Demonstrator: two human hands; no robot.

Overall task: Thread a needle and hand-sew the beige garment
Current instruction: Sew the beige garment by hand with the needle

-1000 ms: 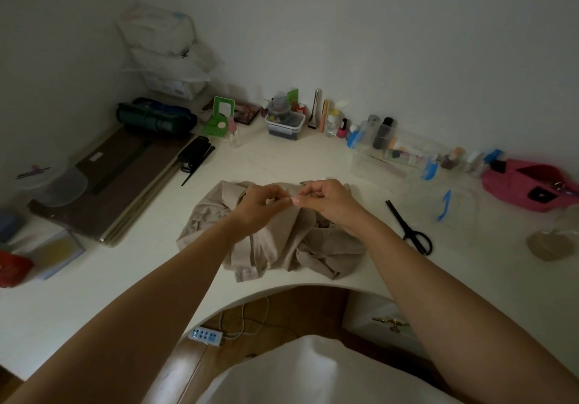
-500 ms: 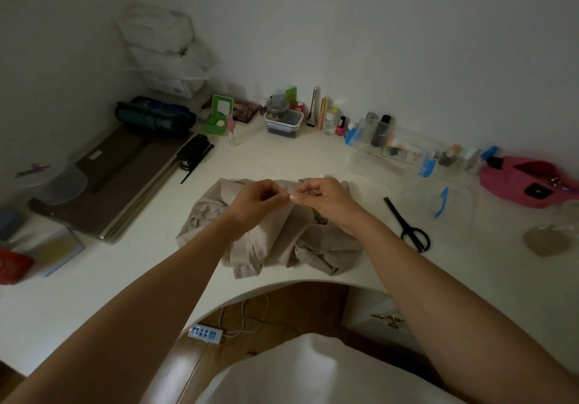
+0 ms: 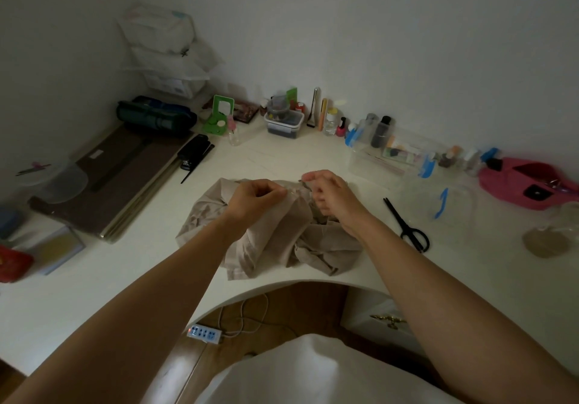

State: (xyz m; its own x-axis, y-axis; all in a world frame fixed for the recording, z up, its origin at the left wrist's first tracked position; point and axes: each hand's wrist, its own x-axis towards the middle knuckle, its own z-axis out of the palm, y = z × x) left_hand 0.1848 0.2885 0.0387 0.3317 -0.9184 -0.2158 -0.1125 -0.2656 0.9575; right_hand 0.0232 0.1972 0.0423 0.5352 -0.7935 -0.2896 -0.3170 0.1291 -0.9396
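Observation:
The beige garment [image 3: 282, 240] lies crumpled on the white desk [image 3: 125, 265] near its curved front edge. Both hands hover just above the garment's far side. My left hand [image 3: 253, 198] has its fingers curled, with thumb and forefinger pinching something tiny, apparently the needle. My right hand [image 3: 329, 193] is a short gap to the right and slightly higher. Its thumb and forefinger pinch a fine strand, apparently the thread, near a thin grey sliver. Needle and thread are too small to make out clearly.
Black scissors [image 3: 407, 225] lie right of the garment. Behind them stand a clear box with blue clips [image 3: 391, 156] and a pink pouch [image 3: 526, 184]. A black stapler [image 3: 194, 151], brown boards [image 3: 125, 178] and bottles line the back and left. A power strip [image 3: 203, 333] lies on the floor.
The fingertips of both hands were touching before. Now my right hand has drawn a little up and to the right, away from the left hand, which stays put.

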